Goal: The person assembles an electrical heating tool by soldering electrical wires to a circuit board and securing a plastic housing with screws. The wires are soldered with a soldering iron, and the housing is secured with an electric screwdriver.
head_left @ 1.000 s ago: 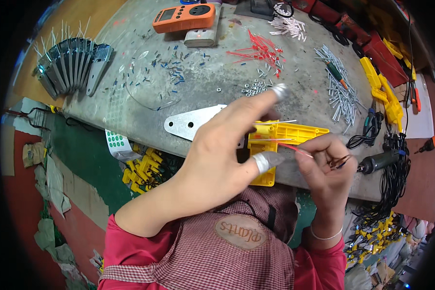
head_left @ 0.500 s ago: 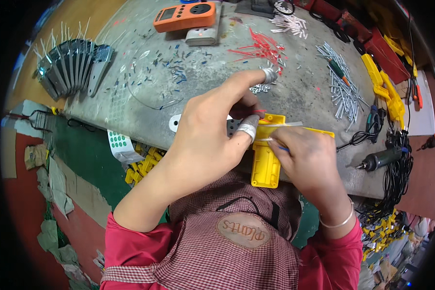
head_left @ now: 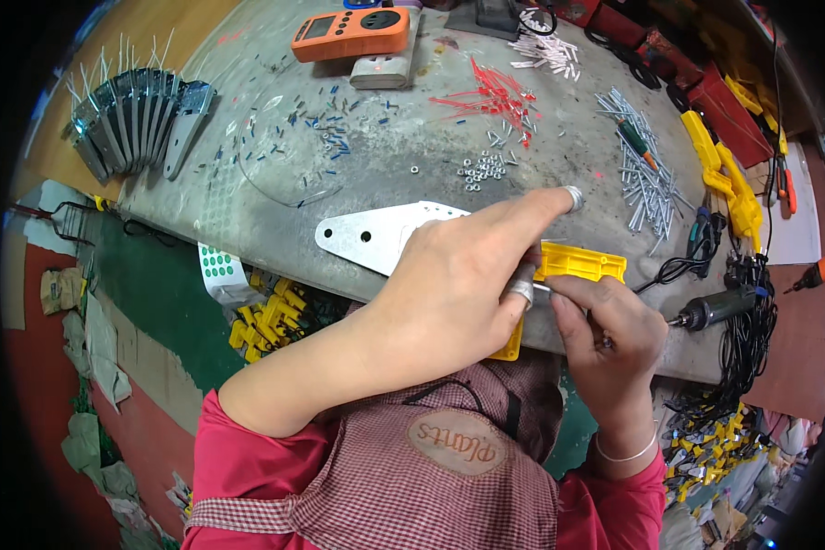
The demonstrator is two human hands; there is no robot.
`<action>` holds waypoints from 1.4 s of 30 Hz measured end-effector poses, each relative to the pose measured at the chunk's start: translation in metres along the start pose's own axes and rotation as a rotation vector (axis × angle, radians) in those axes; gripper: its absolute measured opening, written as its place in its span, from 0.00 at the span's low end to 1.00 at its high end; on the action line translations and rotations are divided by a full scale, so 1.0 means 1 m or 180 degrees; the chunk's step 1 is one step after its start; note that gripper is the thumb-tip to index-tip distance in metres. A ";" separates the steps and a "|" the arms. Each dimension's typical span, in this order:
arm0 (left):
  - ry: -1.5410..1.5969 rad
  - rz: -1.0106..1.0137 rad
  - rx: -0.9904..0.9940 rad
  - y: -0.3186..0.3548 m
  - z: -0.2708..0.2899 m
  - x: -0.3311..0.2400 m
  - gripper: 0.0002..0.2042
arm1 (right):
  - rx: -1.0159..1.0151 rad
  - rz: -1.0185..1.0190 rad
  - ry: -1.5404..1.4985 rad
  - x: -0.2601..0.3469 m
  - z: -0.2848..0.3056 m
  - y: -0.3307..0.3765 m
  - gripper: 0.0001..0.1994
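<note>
My left hand rests over a yellow plastic part at the bench's near edge, fingers curled around it, index finger stretched toward the small nuts. A metal thimble caps that fingertip and another finger. My right hand is closed beside the yellow part, pinching something thin at its side; what it is stays hidden. A flat silver metal plate with holes lies under my left hand, sticking out to the left.
An orange meter stands at the back. Red wires, silver pins and blue bits are scattered on the grey bench. Stacked metal plates stand at left. Yellow parts and a small rotary tool lie right.
My left hand swung its index finger from upper right back toward the nuts. The yellow part shifted right, and the silver plate shows again at left. My right hand stayed on the part's side.
</note>
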State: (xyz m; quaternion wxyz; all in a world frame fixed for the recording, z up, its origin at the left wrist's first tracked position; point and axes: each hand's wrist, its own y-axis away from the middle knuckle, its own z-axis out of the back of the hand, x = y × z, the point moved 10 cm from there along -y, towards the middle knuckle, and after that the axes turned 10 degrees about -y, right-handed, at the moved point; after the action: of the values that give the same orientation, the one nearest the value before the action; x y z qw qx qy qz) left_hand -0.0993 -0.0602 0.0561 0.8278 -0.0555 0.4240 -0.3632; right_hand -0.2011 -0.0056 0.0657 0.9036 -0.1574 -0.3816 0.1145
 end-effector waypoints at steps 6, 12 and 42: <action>0.0769 0.0509 0.0155 0.003 -0.006 0.013 0.30 | -0.0180 0.0102 0.0119 0.002 0.005 -0.003 0.08; 0.0529 0.0265 0.0291 0.003 -0.007 0.006 0.30 | 0.0022 -0.0266 -0.0472 -0.012 -0.004 -0.006 0.05; 0.0964 0.0710 0.0111 -0.001 0.007 0.024 0.26 | -0.0082 -0.1742 -0.3057 -0.060 -0.031 0.002 0.10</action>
State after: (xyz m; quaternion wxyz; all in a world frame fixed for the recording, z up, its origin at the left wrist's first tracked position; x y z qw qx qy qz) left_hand -0.0855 -0.0776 0.0446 0.7905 0.0616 0.5409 -0.2807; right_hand -0.2200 -0.0295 0.0049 0.6228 0.0065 -0.7792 -0.0702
